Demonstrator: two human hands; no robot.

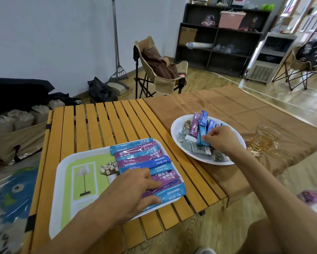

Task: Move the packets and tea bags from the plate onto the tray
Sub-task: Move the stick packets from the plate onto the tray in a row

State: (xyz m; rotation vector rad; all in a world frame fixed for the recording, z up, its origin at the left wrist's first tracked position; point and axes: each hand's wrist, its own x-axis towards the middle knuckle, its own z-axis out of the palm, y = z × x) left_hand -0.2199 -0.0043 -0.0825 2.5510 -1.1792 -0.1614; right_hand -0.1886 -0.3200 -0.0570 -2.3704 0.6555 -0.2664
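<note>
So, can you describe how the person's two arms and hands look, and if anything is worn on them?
Both forearms are bare up to the frame edge: no sleeves show. The left hand and the right hand carry no gloves, and no watch, bracelet or ring is visible. No markings show on either arm.

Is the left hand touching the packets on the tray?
Touching. The head view shows the left hand with fingers pressed flat on the packets lying on the tray.
</note>
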